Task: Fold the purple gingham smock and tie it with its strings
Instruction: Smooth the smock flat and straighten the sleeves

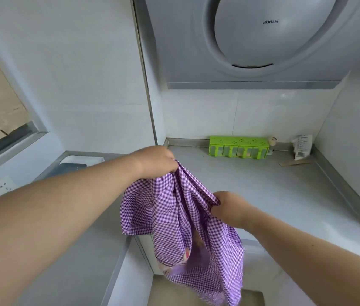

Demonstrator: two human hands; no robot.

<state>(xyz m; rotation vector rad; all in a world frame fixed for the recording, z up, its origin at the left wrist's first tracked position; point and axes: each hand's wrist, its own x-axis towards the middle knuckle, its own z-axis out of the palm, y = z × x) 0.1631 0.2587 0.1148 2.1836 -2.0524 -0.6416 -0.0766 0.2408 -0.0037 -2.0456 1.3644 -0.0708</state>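
Smock [181,219] hanging bunched at frame centre, above the surface [263,186] edge, lifted clear. Left hand [157,163] pinching its top edge; right hand [227,208] gripping a fold lower right. Green box [238,146] against the back wall, upper right.

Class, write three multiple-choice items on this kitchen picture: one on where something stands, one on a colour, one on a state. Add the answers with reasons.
1. Where does the green spice rack stand?
A. On the countertop against the back wall
B. On the floor
C. Inside the range hood

2. What colour is the gingham smock?
A. Red and black
B. Purple and white
C. Plain blue

3. How is the smock held?
A. Lying flat on the counter
B. Gripped by the left hand alone
C. Gripped by the left hand and the right hand, hanging down

Answers: 1 A, the rack sits at the wall's foot; 2 B, the checks show it; 3 C, each hand grips a bunch of cloth.
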